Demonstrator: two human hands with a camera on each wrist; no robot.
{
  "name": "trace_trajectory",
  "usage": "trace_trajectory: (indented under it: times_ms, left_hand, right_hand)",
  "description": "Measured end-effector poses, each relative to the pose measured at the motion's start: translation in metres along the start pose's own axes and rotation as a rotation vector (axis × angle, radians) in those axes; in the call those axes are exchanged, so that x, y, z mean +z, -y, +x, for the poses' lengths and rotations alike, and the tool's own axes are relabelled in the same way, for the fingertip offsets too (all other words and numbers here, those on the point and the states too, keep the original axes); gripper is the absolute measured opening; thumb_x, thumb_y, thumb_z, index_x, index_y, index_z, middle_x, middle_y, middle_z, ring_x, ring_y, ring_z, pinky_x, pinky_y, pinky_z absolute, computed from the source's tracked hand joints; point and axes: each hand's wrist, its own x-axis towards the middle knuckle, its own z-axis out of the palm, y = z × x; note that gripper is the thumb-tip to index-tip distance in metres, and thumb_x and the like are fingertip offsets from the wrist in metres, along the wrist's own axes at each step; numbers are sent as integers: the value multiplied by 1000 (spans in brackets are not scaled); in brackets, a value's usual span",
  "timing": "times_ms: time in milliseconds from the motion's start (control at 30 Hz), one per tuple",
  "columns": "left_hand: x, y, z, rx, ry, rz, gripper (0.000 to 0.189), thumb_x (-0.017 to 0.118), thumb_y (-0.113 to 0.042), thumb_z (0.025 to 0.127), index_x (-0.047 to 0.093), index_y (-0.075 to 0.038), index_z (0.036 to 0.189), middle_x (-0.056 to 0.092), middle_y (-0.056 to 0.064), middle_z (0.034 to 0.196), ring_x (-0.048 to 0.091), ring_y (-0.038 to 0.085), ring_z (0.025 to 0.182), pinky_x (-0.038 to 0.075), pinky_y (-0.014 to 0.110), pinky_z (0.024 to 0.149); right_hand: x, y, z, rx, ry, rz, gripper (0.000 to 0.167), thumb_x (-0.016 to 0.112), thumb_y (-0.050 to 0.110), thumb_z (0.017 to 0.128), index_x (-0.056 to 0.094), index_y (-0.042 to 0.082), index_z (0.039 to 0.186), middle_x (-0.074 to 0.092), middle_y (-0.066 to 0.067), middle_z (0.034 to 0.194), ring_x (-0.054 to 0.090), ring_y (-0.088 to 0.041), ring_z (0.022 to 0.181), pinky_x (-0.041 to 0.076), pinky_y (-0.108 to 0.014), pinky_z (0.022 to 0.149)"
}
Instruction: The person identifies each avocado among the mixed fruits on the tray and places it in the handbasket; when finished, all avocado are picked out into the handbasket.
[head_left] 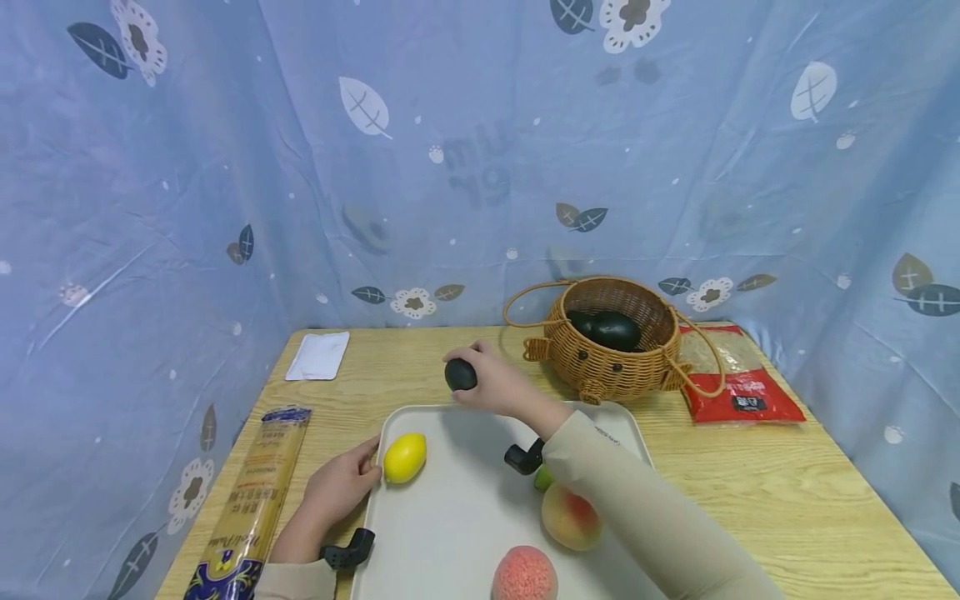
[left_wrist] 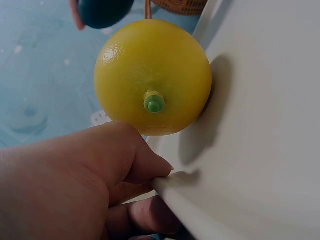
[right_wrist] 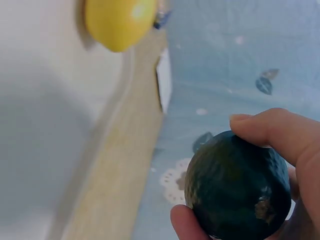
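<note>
My right hand (head_left: 495, 385) grips a dark green avocado (head_left: 461, 375) above the far edge of the white tray (head_left: 442, 533). In the right wrist view the thumb lies on one side of the avocado (right_wrist: 237, 187) and a fingertip on the other. My left hand (head_left: 337, 487) pinches the tray's left rim, thumb on top and fingers beneath, as the left wrist view shows. Just beside that thumb sits a yellow lemon (head_left: 405, 457) with a green tip. A peach (head_left: 572, 517) and a bumpy pink ball-shaped thing (head_left: 525, 573) lie in the tray. My right sleeve partly covers a small green thing (head_left: 543, 478).
Behind the tray stands a wicker basket (head_left: 592, 379) with looped handles, holding dark avocados (head_left: 615, 332). A red bag of grain (head_left: 750, 396) lies to its right. On the left are a long pasta packet (head_left: 251, 500) and a white square (head_left: 318, 356). Blue curtain (head_left: 450, 167) surrounds the table.
</note>
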Motion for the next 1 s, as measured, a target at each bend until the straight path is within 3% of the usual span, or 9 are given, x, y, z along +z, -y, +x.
trace_trajectory:
  times_ms: [267, 467, 767, 1000]
  left_hand:
    - [2, 3, 3, -6, 8, -1, 58, 64, -20, 95, 56, -6, 151, 51, -1, 70, 44, 18, 58, 29, 32, 56]
    - [4, 6, 4, -1, 5, 8, 59, 64, -21, 95, 56, -6, 151, 50, -2, 69, 43, 17, 57, 28, 31, 55]
    - [2, 2, 4, -4, 4, 1, 58, 64, -20, 95, 56, -6, 151, 50, -2, 69, 43, 18, 57, 28, 31, 55]
    - [3, 2, 4, -26, 13, 3, 59, 65, -21, 95, 56, -6, 151, 50, -1, 69, 44, 18, 58, 29, 32, 56]
  right_hand:
    - [-31, -6, -6, 113, -92, -24, 60, 82, 27, 91, 61, 22, 147, 51, -19, 133, 66, -37, 106, 56, -50, 88]
    - [-58, -23, -11, 213, -212, -18, 60, 80, 33, 93, 59, 24, 149, 47, -21, 137, 65, -38, 104, 57, -51, 85]
    - [-100, -52, -28, 311, -371, 22, 64, 75, 31, 97, 50, 20, 155, 39, -26, 144, 57, -49, 119, 52, -62, 92]
    - [-118, -78, -39, 375, -434, 32, 65, 71, 24, 100, 44, 17, 158, 34, -31, 149, 50, -55, 127, 48, -66, 97]
